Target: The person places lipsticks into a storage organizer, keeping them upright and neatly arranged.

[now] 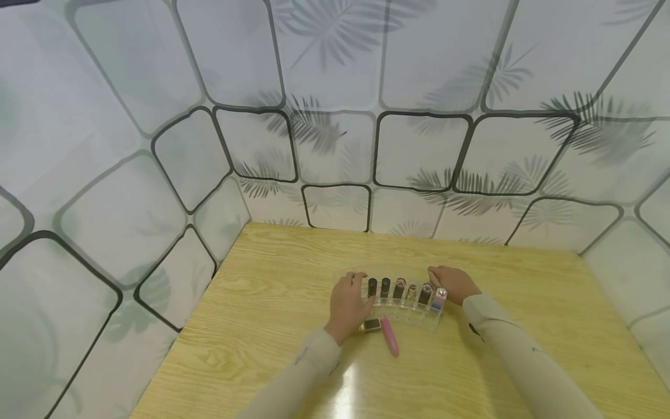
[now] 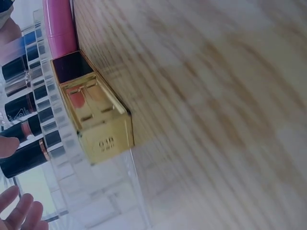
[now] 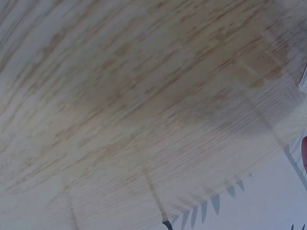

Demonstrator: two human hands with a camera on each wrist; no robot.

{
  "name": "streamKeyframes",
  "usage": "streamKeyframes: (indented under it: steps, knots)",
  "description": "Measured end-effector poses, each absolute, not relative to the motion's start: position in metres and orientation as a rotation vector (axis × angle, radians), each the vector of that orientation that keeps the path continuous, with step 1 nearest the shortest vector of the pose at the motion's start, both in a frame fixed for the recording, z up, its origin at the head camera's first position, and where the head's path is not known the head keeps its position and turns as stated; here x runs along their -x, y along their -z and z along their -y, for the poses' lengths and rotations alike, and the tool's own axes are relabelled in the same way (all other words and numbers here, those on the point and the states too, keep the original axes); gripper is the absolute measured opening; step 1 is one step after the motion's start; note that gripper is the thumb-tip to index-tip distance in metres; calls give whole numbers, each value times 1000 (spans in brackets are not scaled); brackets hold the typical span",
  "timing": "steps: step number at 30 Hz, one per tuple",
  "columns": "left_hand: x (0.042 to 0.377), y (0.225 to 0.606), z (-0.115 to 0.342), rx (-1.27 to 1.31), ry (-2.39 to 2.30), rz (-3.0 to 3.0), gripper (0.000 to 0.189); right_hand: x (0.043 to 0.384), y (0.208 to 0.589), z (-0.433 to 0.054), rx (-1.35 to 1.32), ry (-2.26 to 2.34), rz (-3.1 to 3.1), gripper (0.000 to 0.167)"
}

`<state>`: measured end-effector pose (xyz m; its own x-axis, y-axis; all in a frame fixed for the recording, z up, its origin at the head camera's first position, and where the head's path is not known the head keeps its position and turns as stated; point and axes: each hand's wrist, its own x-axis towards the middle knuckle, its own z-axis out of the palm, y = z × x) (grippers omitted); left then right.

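A clear lipstick stand (image 1: 413, 317) is on the wooden table, with a row of several lipsticks in it, among them a black lipstick (image 2: 24, 158). My left hand (image 1: 348, 302) holds the stand's left end, its thumb beside the black lipstick and its fingers behind. At the right back corner my right hand (image 1: 454, 284) grips the stand with curled fingers; its fingertips are largely hidden. In front lie a gold and black lipstick (image 1: 371, 325), its end label showing in the left wrist view, and a pink tube (image 1: 389, 336).
The wooden table (image 1: 251, 308) meets a patterned wall covering (image 1: 335, 206) at the back and left. Light reflects off the tabletop in front of the pink tube. The right wrist view shows mostly bare wood and the wall's edge.
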<state>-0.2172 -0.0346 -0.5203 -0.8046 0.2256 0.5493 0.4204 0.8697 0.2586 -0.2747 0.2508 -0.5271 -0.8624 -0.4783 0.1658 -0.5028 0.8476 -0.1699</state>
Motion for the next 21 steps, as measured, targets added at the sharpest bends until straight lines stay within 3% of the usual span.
streamKeyframes:
  steps: [14, 21]
  knots:
    - [203, 505, 44, 677, 88, 2345, 49, 276, 528, -253, -775, -323, 2901, 24]
    - [193, 503, 39, 1018, -15, 2307, 36, 274, 528, -252, -765, -359, 2900, 24]
